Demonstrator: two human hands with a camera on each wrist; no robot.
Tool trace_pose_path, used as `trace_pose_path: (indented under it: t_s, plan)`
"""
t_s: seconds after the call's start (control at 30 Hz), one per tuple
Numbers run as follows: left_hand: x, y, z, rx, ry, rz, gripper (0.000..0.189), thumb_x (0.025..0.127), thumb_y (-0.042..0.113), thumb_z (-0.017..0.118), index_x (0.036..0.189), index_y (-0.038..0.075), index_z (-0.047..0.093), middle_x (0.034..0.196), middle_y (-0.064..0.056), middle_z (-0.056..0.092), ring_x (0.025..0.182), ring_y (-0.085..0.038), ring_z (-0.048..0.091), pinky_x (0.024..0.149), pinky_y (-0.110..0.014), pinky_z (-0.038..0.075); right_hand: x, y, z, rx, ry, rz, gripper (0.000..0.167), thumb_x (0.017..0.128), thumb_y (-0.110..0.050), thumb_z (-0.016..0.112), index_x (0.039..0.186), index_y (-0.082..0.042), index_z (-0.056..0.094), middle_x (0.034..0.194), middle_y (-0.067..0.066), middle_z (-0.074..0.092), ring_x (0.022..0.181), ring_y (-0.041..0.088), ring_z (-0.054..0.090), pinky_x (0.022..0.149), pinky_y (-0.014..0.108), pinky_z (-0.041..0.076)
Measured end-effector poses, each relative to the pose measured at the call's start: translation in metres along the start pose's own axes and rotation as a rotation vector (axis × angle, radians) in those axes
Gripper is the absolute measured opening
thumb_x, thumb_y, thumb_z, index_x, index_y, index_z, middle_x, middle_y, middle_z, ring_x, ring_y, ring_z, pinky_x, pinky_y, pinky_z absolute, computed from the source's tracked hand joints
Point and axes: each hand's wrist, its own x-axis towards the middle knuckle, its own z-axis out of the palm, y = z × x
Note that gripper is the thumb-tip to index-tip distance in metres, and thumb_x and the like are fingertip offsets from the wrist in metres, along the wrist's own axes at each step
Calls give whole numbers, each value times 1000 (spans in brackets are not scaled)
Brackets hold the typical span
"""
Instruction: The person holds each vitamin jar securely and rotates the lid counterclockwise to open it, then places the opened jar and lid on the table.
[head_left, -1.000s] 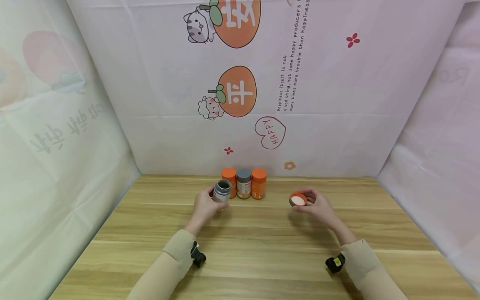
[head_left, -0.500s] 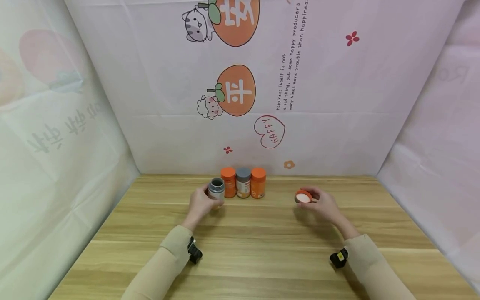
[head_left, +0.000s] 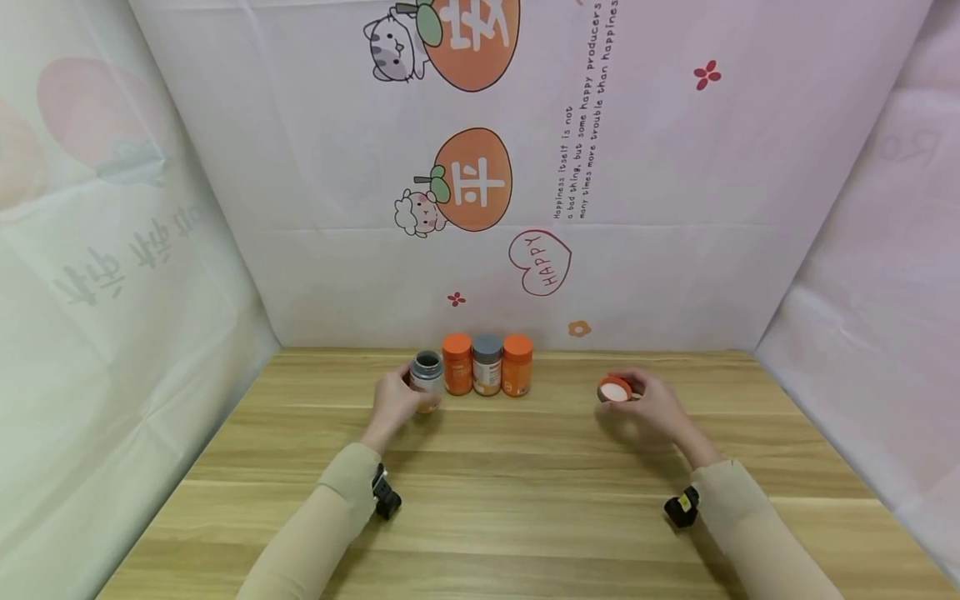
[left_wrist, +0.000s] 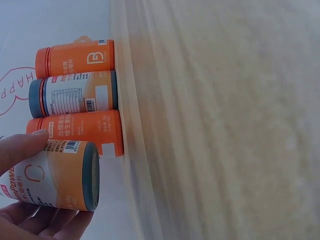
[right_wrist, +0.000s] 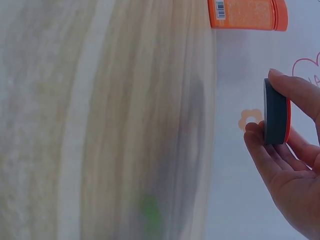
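My left hand grips an uncapped supplement bottle with a dark base and a white and orange label. In the head view its dark mouth faces up, just left of the row of bottles. From the left wrist view, its base is off the table. Over on the right, my right hand pinches a lid by its edge, white inner face up. The right wrist view shows that lid edge-on, dark grey with a red-orange rim, between thumb and fingers, above the table.
Three capped bottles stand in a row near the back wall: an orange one, a grey-lidded one and another orange one. The wooden table meets printed white cloth at the back and sides.
My left hand has carried the uncapped bottle leftward, from in front of the left orange bottle to beside it. My right hand has moved the lid to the right and slightly back.
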Motion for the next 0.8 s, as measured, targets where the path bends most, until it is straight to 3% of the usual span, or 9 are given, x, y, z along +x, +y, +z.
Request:
trace_pose_path:
  t_s: [0.2, 0.4, 0.5, 0.8]
  plan:
    - [5, -5, -3, 21, 23, -9, 59, 59, 9, 84, 114, 2, 65, 107, -16, 69, 100, -28, 64, 89, -42, 49, 0, 2, -4, -4, -11, 2, 61, 78, -15, 77, 130, 4, 51, 123, 25, 58, 114, 38, 57, 85, 34, 50]
    - [11, -8, -4, 6, 20, -38, 59, 60, 10, 85, 114, 1, 64, 108, -18, 68, 100, -30, 64, 89, -42, 49, 1, 10, -8, -28, -3, 30, 62, 77, -17, 78, 130, 1, 52, 122, 23, 59, 112, 35, 57, 79, 17, 45]
    - [13, -10, -5, -3, 23, -40, 57, 61, 9, 84, 114, 1, 65, 108, -19, 68, 100, -30, 64, 89, -42, 50, 3, 15, -8, -33, 1, 38, 61, 77, -18, 78, 129, 1, 52, 122, 23, 60, 112, 35, 58, 79, 17, 45]
    - [17, -13, -8, 2, 16, -57, 57, 63, 6, 82, 117, 0, 63, 112, -20, 67, 104, -32, 63, 90, -43, 49, 7, 24, -11, -63, 21, 40, 63, 76, -19, 79, 129, 4, 52, 121, 26, 59, 112, 39, 56, 90, 44, 46]
